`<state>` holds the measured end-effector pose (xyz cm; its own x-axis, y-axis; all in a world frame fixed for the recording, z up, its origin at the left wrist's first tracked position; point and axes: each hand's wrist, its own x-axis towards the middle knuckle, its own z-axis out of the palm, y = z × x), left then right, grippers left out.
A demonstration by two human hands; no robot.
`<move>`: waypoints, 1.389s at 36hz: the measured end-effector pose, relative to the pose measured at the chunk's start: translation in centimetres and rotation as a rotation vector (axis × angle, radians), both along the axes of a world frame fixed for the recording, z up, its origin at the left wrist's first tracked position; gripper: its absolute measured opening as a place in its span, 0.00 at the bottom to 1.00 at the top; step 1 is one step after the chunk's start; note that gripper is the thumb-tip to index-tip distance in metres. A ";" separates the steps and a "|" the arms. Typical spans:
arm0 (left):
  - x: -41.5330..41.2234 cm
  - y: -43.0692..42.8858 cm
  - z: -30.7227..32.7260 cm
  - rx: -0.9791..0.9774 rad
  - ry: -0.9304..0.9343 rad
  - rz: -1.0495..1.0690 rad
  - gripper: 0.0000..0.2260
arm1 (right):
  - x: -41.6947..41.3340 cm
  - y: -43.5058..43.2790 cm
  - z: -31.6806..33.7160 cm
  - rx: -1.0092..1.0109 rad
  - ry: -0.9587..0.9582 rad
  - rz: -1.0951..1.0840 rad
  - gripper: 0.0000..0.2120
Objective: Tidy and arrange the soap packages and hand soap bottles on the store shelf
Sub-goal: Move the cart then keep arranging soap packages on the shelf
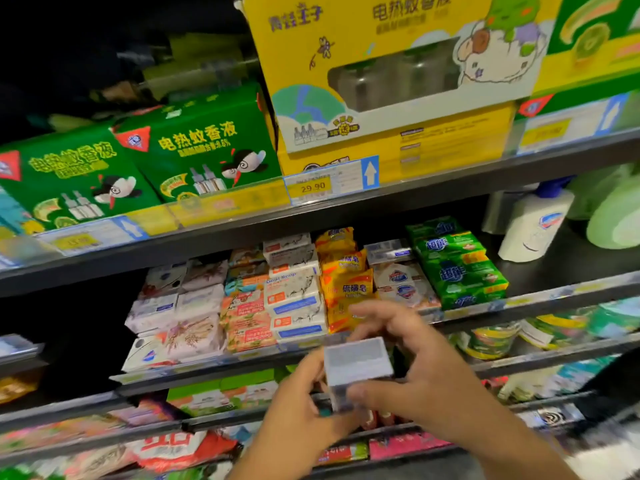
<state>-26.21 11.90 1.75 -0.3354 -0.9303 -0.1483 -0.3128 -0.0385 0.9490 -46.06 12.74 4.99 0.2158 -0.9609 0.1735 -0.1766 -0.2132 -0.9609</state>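
I've got a small pale soap box [357,363] held in both hands, in front of the shelf [554,293] w/ the soap stock, just below its front rail. Box stands roughly upright, long axis approx vertical, one grey end face tipped up toward the cam. Print on it is too blurred to read.

Left hand [304,412] curls round the lower left side. Right hand [419,370] pinches it from the right, thumb on the front low down, fingers spread above and behind the top; fingertips are motion-smeared, so exact contact there I can't tell. Bottom of the box is hidden by the thumbs.

On the shelf behind, soap packs [348,289] lie flat in rows running front to back, long axes left-right. White hand soap bottle [533,228] stands upright at the right, apart from the packs, pump top partly cut by the shelf above. Lower shelves are a blur.
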 end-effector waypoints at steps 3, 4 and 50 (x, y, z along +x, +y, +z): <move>0.6 0.1 0.0 -0.030 -0.036 0.023 0.30 | 0.5 -0.4 0.0 -0.012 0.089 0.043 0.34; 1.1 0.0 -0.1 -0.043 -0.057 0.058 0.31 | 0.1 -0.7 -0.2 -0.011 0.082 0.025 0.33; 27.9 -7.0 -2.3 -0.409 -0.584 0.253 0.25 | 18.9 -9.7 -1.7 0.139 0.054 -0.072 0.19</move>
